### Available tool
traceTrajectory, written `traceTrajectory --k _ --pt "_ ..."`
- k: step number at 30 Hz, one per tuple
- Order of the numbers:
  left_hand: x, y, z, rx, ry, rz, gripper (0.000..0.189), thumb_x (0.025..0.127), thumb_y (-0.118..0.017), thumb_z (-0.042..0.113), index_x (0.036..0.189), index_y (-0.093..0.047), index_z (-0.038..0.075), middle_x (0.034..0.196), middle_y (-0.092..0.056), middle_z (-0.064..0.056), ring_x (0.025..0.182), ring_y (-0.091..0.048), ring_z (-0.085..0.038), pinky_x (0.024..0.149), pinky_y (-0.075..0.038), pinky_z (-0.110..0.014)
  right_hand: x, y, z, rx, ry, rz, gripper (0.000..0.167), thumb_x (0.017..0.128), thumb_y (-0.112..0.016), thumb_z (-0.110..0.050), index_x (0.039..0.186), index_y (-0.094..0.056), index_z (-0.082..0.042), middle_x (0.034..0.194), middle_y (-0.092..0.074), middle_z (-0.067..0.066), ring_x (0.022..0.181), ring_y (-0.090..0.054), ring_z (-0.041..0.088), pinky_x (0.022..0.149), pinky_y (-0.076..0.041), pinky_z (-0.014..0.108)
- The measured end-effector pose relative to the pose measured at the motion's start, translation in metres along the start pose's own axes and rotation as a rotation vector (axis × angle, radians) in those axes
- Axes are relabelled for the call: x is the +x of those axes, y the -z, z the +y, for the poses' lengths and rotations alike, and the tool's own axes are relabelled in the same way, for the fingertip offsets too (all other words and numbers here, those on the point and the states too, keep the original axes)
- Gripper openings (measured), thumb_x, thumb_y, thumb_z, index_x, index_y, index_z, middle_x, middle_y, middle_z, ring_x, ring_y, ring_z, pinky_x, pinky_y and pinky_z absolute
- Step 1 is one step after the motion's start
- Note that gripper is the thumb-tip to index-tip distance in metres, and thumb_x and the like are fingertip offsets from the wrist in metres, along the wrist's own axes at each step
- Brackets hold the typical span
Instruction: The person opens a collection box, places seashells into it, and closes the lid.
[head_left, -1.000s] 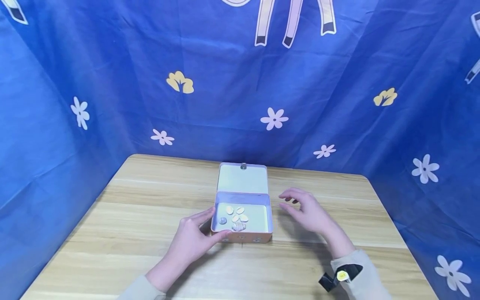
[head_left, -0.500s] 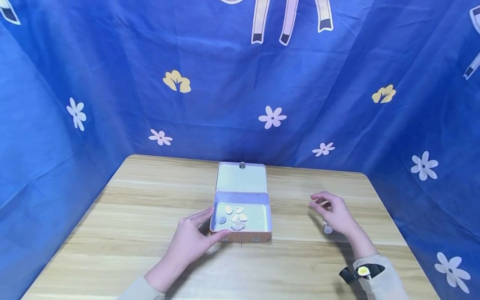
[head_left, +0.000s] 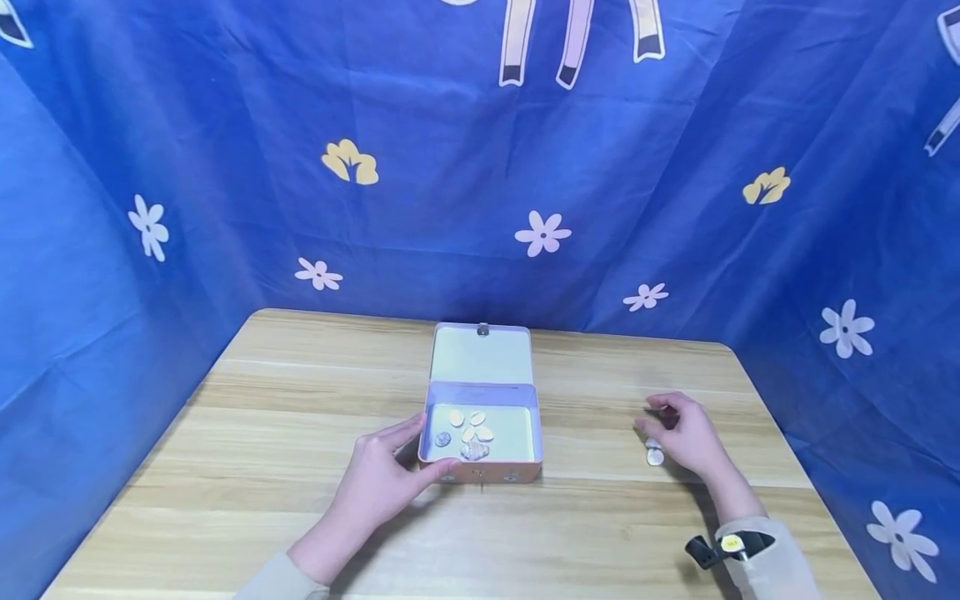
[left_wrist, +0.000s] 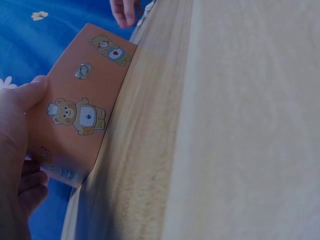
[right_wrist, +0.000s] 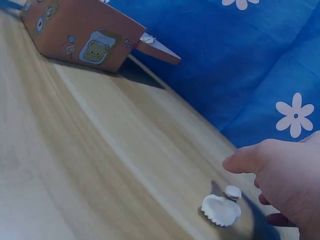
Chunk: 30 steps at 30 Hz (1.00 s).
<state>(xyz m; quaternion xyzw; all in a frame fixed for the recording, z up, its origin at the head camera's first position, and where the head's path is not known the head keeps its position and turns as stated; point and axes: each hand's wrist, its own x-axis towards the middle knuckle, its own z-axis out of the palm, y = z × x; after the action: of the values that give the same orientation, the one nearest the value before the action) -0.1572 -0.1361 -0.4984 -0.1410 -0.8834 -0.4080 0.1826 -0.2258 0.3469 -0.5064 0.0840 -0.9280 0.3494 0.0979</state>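
A small orange tin box [head_left: 531, 475] stands with its lid [head_left: 482, 354] raised, at mid table. My left hand [head_left: 375, 479] grips its left front corner, thumb along the front rim; bear pictures cover the orange side [left_wrist: 60, 130]. Inside lie several pale oval shells, a round grey shell [head_left: 443, 439] and a striped spiral shell [head_left: 474, 451]. To the right, my right hand [head_left: 693, 442] hovers over loose shells, thumb and fingers apart. Beneath it in the right wrist view are a white ridged scallop shell [right_wrist: 221, 211] and a small smooth shell [right_wrist: 232, 192].
The wood-grain table [head_left: 247, 467] carries the box and the loose shells. Blue cloth [head_left: 420, 233] with flower prints hangs behind and along both sides. A black wrist strap [head_left: 757, 544] circles the right sleeve.
My right hand has moved from beside the box rightward to the loose shells, which have come into view near it. The left hand has stayed at the box corner.
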Motion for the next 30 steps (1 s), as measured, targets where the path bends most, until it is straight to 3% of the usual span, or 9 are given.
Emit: traceTrajectory --k 8,16,23,30 --pt "0.0 0.001 0.001 -0.005 0.005 0.005 0.091 0.072 -0.091 0.065 0.131 -0.072 -0.002 0.132 -0.069 -0.011 0.124 -0.066 -0.035 0.106 -0.052 -0.049 -0.006 -0.008 0.004 -0.088 -0.029 0.011 0.045 0.088 -0.089 -0.026 0.117 -0.073 0.004 0.106 -0.071 0.014 0.094 -0.065 0.028 0.082 -0.055 0.044" --pt "0.001 0.001 0.002 -0.009 0.013 -0.002 0.09 0.072 -0.093 0.061 0.131 -0.072 -0.002 0.132 -0.069 -0.011 0.124 -0.066 -0.035 0.106 -0.053 -0.048 -0.008 -0.008 0.0 -0.057 -0.045 -0.02 0.022 0.092 -0.084 -0.015 0.103 -0.074 0.002 0.088 -0.065 0.005 0.08 -0.058 0.019 0.067 -0.049 0.028" --pt "0.0 0.002 0.003 0.002 0.015 -0.001 0.09 0.072 -0.094 0.061 0.132 -0.071 -0.002 0.133 -0.069 -0.011 0.124 -0.066 -0.034 0.106 -0.053 -0.048 -0.008 -0.008 -0.005 -0.097 0.001 -0.025 0.016 0.093 -0.08 -0.006 0.105 -0.075 0.004 0.085 -0.066 0.003 0.077 -0.059 0.016 0.066 -0.052 0.027" --pt "0.0 0.003 0.005 0.002 0.017 -0.014 0.089 0.073 -0.093 0.06 0.133 -0.07 -0.002 0.134 -0.068 -0.012 0.125 -0.065 -0.037 0.107 -0.052 -0.049 -0.011 -0.01 -0.01 -0.119 -0.009 -0.007 0.019 0.092 -0.084 -0.012 0.101 -0.073 0.002 0.086 -0.064 0.004 0.077 -0.058 0.018 0.065 -0.051 0.028"
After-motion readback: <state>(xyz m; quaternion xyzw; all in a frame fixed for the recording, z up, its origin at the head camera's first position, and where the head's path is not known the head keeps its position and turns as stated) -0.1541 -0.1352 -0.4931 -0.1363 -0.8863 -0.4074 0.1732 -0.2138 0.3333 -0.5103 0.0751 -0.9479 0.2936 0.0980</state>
